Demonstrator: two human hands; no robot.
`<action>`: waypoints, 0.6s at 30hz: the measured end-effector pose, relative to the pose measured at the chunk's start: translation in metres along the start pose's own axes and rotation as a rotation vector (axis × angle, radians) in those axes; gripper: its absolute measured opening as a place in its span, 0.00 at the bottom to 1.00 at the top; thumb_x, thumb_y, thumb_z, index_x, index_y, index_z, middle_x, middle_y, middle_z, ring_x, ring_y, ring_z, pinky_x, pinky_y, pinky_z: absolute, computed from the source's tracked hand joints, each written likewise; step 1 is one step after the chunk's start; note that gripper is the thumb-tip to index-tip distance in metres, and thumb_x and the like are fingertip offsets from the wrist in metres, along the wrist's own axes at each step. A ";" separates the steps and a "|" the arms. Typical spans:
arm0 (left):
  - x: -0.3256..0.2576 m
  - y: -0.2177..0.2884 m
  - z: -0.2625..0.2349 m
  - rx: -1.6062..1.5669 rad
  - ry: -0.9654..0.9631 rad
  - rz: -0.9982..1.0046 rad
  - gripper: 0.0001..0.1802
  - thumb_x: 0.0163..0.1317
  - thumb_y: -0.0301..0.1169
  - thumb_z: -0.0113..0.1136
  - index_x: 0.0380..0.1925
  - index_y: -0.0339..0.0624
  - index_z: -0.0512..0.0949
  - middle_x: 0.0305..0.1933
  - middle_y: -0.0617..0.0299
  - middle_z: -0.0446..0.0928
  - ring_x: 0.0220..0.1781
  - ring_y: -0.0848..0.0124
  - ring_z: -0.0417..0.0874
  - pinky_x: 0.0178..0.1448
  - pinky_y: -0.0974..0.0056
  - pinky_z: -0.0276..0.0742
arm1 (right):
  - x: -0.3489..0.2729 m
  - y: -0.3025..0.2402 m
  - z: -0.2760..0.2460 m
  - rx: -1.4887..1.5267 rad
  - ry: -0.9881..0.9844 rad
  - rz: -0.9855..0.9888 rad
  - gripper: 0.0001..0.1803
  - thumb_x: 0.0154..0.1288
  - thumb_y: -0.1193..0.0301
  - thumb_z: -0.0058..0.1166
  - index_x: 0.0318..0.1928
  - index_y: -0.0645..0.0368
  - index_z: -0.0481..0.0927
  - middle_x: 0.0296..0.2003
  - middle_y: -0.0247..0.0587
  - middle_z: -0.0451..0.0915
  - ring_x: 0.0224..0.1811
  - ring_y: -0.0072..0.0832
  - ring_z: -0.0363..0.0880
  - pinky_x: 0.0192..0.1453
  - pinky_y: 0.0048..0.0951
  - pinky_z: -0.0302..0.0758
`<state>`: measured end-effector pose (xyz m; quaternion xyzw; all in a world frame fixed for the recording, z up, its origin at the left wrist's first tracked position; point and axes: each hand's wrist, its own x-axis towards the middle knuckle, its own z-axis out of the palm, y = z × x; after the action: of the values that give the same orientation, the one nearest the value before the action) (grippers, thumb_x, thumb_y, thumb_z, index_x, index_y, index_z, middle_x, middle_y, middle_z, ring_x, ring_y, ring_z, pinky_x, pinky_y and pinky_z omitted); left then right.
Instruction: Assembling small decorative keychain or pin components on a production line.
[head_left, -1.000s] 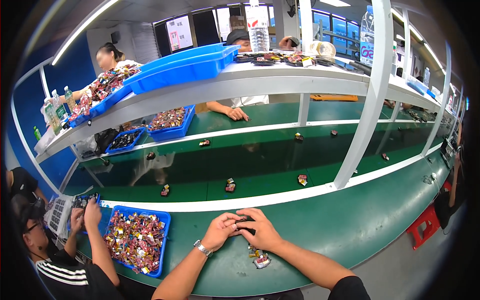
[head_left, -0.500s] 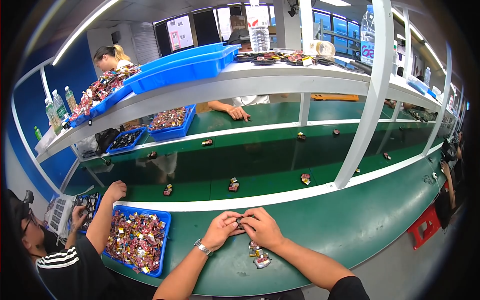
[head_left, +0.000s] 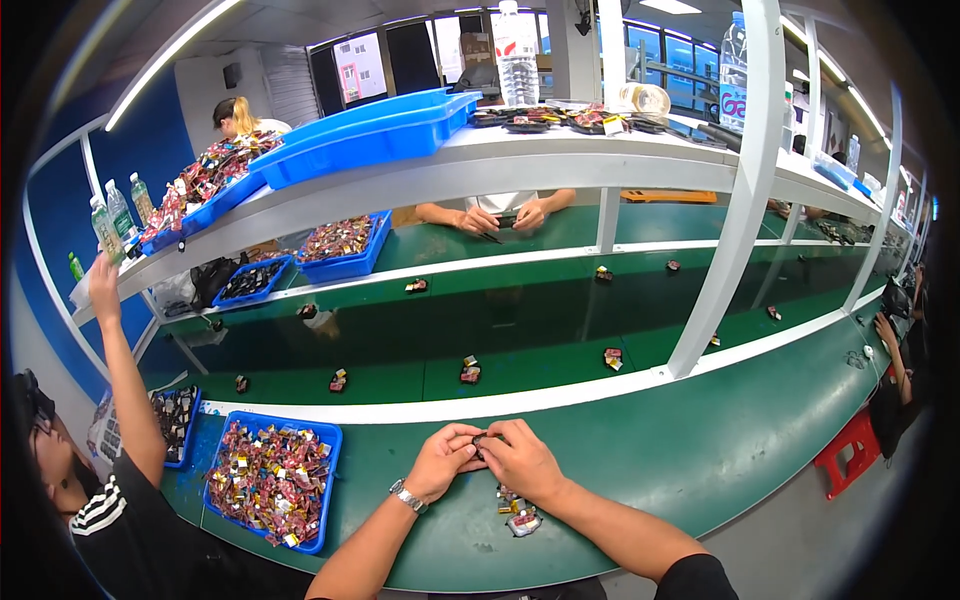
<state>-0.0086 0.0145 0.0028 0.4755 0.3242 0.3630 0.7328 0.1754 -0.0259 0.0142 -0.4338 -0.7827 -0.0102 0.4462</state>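
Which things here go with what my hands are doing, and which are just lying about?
Likely part of the job:
small dark part, in your left hand and right hand
loose parts below your hands
blue tray of small pieces

Seemingly just lying about:
clear bottles on the shelf
red stool, far right

The surface (head_left: 640,450) is green. The tray (head_left: 331,482) is blue, and its little bits (head_left: 270,475) are red, yellow and white. The small held part (head_left: 480,446) looks black. A black sleeve (head_left: 135,508) has white stripes.
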 end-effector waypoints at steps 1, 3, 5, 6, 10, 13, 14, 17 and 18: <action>0.000 0.000 0.001 0.001 -0.002 0.001 0.13 0.73 0.20 0.48 0.55 0.36 0.70 0.54 0.55 0.80 0.55 0.68 0.83 0.60 0.61 0.83 | 0.000 0.001 0.001 -0.005 0.009 -0.002 0.09 0.55 0.76 0.65 0.37 0.59 0.82 0.42 0.38 0.78 0.44 0.37 0.78 0.47 0.34 0.79; 0.000 -0.001 0.003 0.015 0.025 0.015 0.13 0.73 0.20 0.48 0.55 0.36 0.70 0.55 0.55 0.80 0.54 0.68 0.84 0.59 0.61 0.83 | 0.000 0.002 0.002 -0.009 0.018 -0.003 0.08 0.55 0.76 0.65 0.37 0.59 0.82 0.41 0.38 0.77 0.43 0.37 0.78 0.46 0.34 0.79; 0.001 0.000 0.004 0.011 0.027 0.022 0.13 0.73 0.20 0.48 0.55 0.36 0.70 0.54 0.55 0.80 0.54 0.68 0.84 0.59 0.61 0.83 | 0.000 0.003 0.002 -0.012 0.024 -0.017 0.08 0.55 0.76 0.65 0.37 0.59 0.81 0.41 0.38 0.77 0.43 0.37 0.78 0.46 0.34 0.79; 0.001 -0.001 0.004 0.007 0.029 0.027 0.12 0.73 0.20 0.48 0.55 0.36 0.70 0.54 0.55 0.80 0.54 0.68 0.84 0.59 0.61 0.83 | 0.000 0.003 0.002 -0.010 0.023 -0.016 0.08 0.55 0.76 0.65 0.37 0.59 0.81 0.41 0.38 0.77 0.43 0.37 0.78 0.46 0.34 0.79; 0.001 0.000 0.002 0.020 0.034 0.018 0.12 0.73 0.20 0.48 0.54 0.35 0.70 0.53 0.55 0.80 0.54 0.68 0.84 0.59 0.61 0.83 | 0.002 0.002 0.000 0.002 0.047 -0.040 0.08 0.55 0.76 0.65 0.36 0.60 0.81 0.40 0.38 0.77 0.43 0.37 0.78 0.45 0.34 0.79; -0.001 0.001 0.003 0.007 0.041 -0.015 0.13 0.73 0.19 0.48 0.55 0.34 0.71 0.53 0.56 0.80 0.54 0.69 0.83 0.60 0.63 0.83 | 0.002 0.002 0.001 -0.013 0.048 -0.044 0.08 0.55 0.76 0.65 0.36 0.59 0.81 0.40 0.38 0.77 0.42 0.37 0.78 0.44 0.34 0.79; 0.000 0.000 0.003 0.007 0.041 -0.014 0.13 0.73 0.19 0.48 0.55 0.34 0.71 0.53 0.56 0.80 0.54 0.69 0.83 0.60 0.63 0.83 | 0.002 0.002 0.002 -0.029 0.047 -0.043 0.08 0.55 0.75 0.65 0.36 0.59 0.81 0.40 0.38 0.77 0.42 0.37 0.78 0.44 0.34 0.80; 0.000 -0.002 0.003 -0.001 0.006 0.020 0.13 0.72 0.19 0.48 0.55 0.35 0.70 0.53 0.55 0.80 0.54 0.67 0.84 0.60 0.60 0.83 | 0.001 0.002 0.001 -0.037 0.040 -0.018 0.08 0.56 0.75 0.64 0.36 0.59 0.81 0.40 0.38 0.77 0.42 0.37 0.78 0.43 0.34 0.80; 0.001 -0.002 0.004 0.006 0.010 0.024 0.13 0.72 0.19 0.48 0.55 0.35 0.70 0.53 0.55 0.80 0.54 0.67 0.84 0.60 0.60 0.83 | 0.001 0.002 0.001 -0.037 0.040 -0.017 0.08 0.56 0.75 0.64 0.36 0.59 0.81 0.40 0.38 0.77 0.42 0.37 0.78 0.43 0.34 0.80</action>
<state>-0.0046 0.0128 0.0025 0.4797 0.3231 0.3730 0.7255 0.1757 -0.0238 0.0135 -0.4351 -0.7770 -0.0373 0.4535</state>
